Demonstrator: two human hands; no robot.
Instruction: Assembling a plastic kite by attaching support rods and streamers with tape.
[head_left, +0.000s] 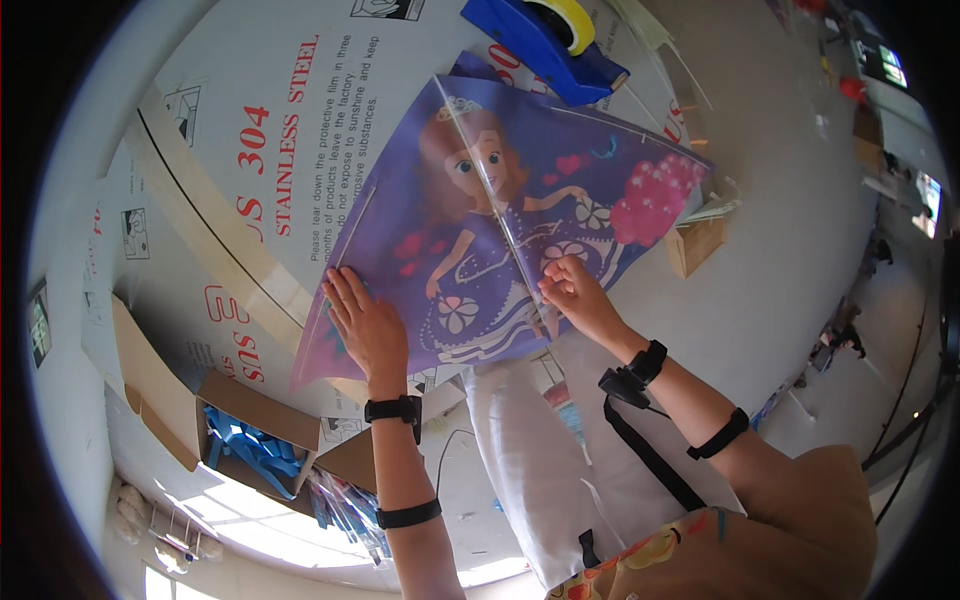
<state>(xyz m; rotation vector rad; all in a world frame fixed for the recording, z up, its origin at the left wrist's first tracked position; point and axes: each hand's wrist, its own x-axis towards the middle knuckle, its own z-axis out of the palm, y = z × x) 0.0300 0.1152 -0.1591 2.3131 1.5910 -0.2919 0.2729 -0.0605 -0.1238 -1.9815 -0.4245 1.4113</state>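
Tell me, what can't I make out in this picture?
In the head view:
Whatever the right hand may be pinching: hidden by its own curled fingers.
The underside of the purple printed sheet: hidden by its upper side.
The top of the yellow tape roll: cut off by the upper edge.
The bottom of the cardboard box: covered by blue strips.
The dark shapes at far right: too small and blurred.

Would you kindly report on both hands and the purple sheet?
Purple sheet spread out, picture up. Left hand flat on its left edge. Right hand curled over near side, grip unclear. Blue tape dispenser by far edge.
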